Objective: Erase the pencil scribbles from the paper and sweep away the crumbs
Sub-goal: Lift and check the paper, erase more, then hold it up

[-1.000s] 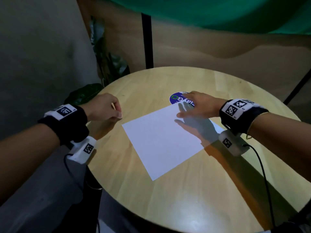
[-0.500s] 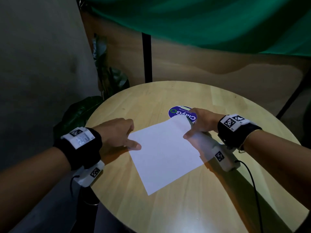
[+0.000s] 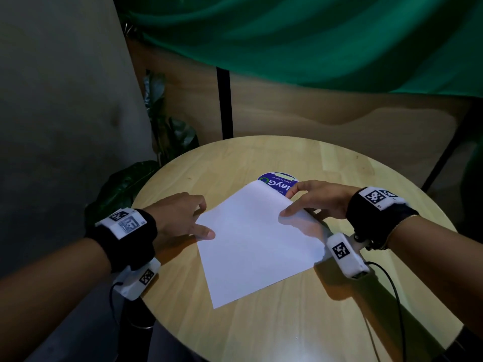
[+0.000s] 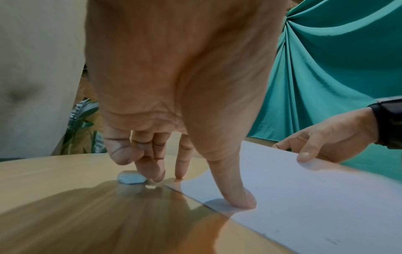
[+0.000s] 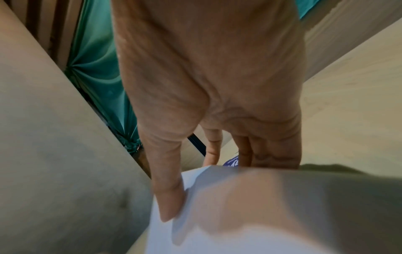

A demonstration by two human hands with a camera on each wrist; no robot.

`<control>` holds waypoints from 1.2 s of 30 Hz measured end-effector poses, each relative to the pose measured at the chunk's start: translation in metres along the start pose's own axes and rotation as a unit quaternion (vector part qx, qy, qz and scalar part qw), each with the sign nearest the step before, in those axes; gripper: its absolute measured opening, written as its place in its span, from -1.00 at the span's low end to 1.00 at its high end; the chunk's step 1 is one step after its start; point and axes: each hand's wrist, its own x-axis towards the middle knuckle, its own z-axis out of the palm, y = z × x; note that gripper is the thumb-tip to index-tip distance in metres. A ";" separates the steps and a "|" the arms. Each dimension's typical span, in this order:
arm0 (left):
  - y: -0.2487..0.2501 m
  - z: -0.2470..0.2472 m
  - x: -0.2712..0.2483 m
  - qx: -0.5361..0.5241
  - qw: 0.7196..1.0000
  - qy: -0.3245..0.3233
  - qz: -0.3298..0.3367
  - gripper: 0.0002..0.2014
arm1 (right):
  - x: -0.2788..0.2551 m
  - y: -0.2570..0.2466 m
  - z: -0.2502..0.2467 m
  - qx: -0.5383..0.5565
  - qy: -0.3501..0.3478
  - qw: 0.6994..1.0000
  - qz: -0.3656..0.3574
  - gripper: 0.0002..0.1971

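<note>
While the paper (image 3: pixel 257 244) lies flat on the round wooden table (image 3: pixel 300 322), the right hand (image 3: pixel 317 198) pinches its far right edge — thumb on top, fingers under, that edge lifted over the blue round sticker (image 3: pixel 277 182). Left hand (image 3: pixel 177 218) has fingers loosely spread: thumb tip pressing the paper's left edge, other fingertips on bare wood. Small pale eraser (image 4: pixel 131 177) sits on the table just beside those fingertips — seen from the left wrist only.
</note>
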 end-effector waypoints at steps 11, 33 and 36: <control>-0.001 0.005 -0.010 -0.096 0.993 0.067 -0.010 -0.03 | -0.027 0.006 -0.008 0.119 -0.067 0.983 -0.124 -0.24; 0.050 -0.051 0.013 -0.440 0.819 0.338 0.144 -0.61 | -0.013 0.003 -0.031 0.204 0.276 0.871 -0.353 -0.86; 0.046 -0.030 0.025 -0.343 0.910 0.212 0.092 -0.67 | 0.000 0.020 -0.022 0.141 0.262 0.911 -0.286 -0.85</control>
